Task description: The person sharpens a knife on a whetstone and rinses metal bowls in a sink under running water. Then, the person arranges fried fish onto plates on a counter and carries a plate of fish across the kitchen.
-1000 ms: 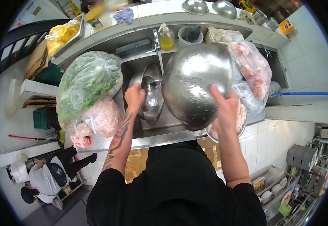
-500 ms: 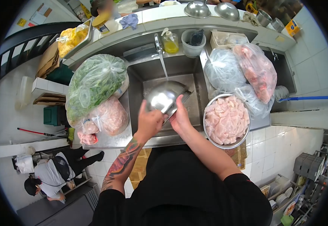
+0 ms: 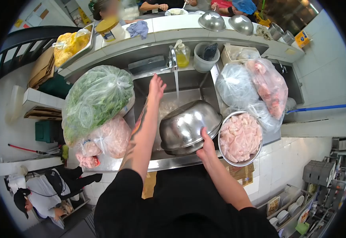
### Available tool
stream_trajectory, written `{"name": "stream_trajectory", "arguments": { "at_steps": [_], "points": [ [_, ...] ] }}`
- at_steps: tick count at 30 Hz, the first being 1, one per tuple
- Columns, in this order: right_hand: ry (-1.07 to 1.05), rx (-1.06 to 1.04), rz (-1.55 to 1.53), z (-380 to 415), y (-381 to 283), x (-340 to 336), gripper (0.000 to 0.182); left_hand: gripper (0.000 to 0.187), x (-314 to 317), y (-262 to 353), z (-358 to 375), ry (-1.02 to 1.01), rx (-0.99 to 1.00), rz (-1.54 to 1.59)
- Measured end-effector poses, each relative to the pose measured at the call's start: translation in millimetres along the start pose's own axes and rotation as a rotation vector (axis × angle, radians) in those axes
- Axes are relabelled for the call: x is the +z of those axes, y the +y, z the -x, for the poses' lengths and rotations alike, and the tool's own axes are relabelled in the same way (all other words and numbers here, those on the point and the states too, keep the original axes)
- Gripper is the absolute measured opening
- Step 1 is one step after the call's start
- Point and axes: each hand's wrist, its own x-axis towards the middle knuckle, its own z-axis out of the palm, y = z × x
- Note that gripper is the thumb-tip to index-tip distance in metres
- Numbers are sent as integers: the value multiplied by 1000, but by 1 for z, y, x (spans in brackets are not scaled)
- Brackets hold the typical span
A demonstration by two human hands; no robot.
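A shiny metal bowl [image 3: 186, 125] is tilted on its side over the front of the sink [image 3: 141, 85], its outside facing up. My right hand [image 3: 206, 148] grips its rim at the lower right, thumb on the outer wall. My left hand [image 3: 157, 86] is off the bowl, stretched towards the faucet [image 3: 173, 59] with fingers loosely spread and nothing in them. Water runs from the faucet into the basin behind the bowl. Close by on the right stands a round metal bowl [image 3: 219, 139] heaped with pale raw meat pieces [image 3: 240, 137].
Left of the sink lie a bag of leafy greens [image 3: 97, 99] and a bag of pale meat [image 3: 113, 137]. Bagged red meat [image 3: 268, 87] rests on the right. A soap bottle [image 3: 182, 54] and a grey tub [image 3: 204, 59] stand behind. Other people work beyond the counter and at lower left.
My left hand has let go of the bowl and moved up towards the faucet. My right hand has brought the bowl nearer and to the right, out of the water stream.
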Motion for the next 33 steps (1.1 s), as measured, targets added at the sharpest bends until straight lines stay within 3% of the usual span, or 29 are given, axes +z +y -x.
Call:
{"name": "stream_trajectory", "arguments": {
  "at_steps": [1, 3, 4, 7, 9, 10, 13, 17, 20, 25, 27, 28, 30, 31, 32, 33],
  "points": [
    [8, -18, 5, 7, -4, 8, 53, 73, 7, -2, -27, 26, -20, 95],
    [96, -115, 19, 32, -10, 25, 52, 63, 36, -15, -28, -161, 254, 66],
    [61, -118, 7, 31, -11, 19, 51, 58, 51, -17, -23, -275, 256, -39],
    [-5, -135, 14, 38, -10, 21, 50, 55, 37, -3, 13, -396, 470, -508],
    [-6, -146, 46, 52, -8, 32, 46, 58, 3, 13, 38, -470, 413, -503],
    [24, -164, 52, 58, -6, 33, 46, 61, -19, 21, 63, -536, 345, -507],
    [-33, -113, 96, 74, -8, 41, 45, 68, -89, 45, 169, -550, 441, -509],
    [-158, -119, 191, 100, 8, 80, 41, 88, -144, 47, 356, -642, 946, -1077],
    [-355, -193, 387, 149, 43, 118, 31, 110, -147, 31, 455, -239, 972, -1260],
    [-853, -378, 821, 243, 155, 143, 40, 91, -181, -7, 535, 408, 993, -743],
    [-888, -606, 1554, 309, 199, 143, 60, 78, -210, -32, 558, 556, 1021, -469],
    [-1182, -583, 1496, 317, 232, 128, 66, 66, -232, -46, 562, 632, 1063, -383],
    [-1380, -239, 1486, 333, 282, 83, 70, 50, -295, -87, 576, 633, 1024, 79],
    [-1397, -227, 1496, 338, 286, 62, 70, 47, -320, -99, 590, 581, 980, 320],
    [-1555, -257, 1519, 341, 289, 40, 66, 43, -344, -111, 604, 541, 941, 572],
    [-1712, -283, 1536, 342, 292, 16, 62, 43, -361, -121, 630, 687, 793, 543]
  ]
}}
